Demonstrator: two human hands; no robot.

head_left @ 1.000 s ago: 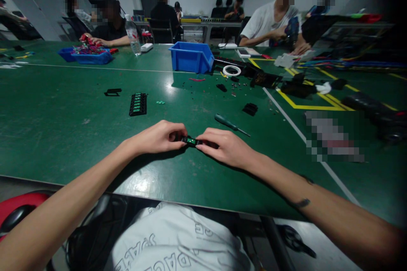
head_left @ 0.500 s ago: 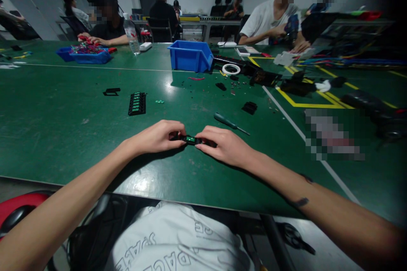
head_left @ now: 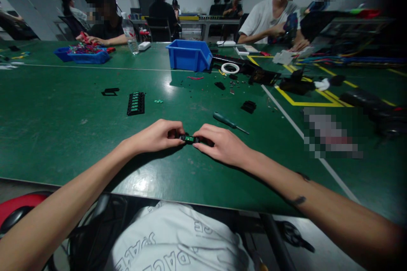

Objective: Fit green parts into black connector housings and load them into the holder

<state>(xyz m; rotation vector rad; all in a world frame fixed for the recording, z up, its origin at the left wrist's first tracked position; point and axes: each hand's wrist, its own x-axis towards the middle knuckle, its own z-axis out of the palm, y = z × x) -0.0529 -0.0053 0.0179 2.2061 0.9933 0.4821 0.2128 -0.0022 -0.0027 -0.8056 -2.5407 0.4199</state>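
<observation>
A small black piece with a green circuit board [head_left: 190, 139] in it is pinched between both my hands, just above or on the green table. My left hand [head_left: 160, 135] grips its left end with thumb and fingers. The right end is held the same way by my right hand [head_left: 222, 144]. Further off to the left lies a black tray of several similar green-board pieces [head_left: 136, 103], with a few tiny green bits [head_left: 158, 101] beside it. Behind my right hand rests a screwdriver [head_left: 230, 122] with a dark green handle.
A blue bin [head_left: 190, 55] stands mid-table, near a white ring [head_left: 229, 68] and scattered screws. Black parts [head_left: 248, 106] lie to the right, a black bracket [head_left: 110, 91] to the left. Co-workers sit across the table, one at a blue tray of wires [head_left: 89, 56].
Both hands keep hold of the small black piece, and a little more of its left end now shows. The whole view has shifted slightly.
</observation>
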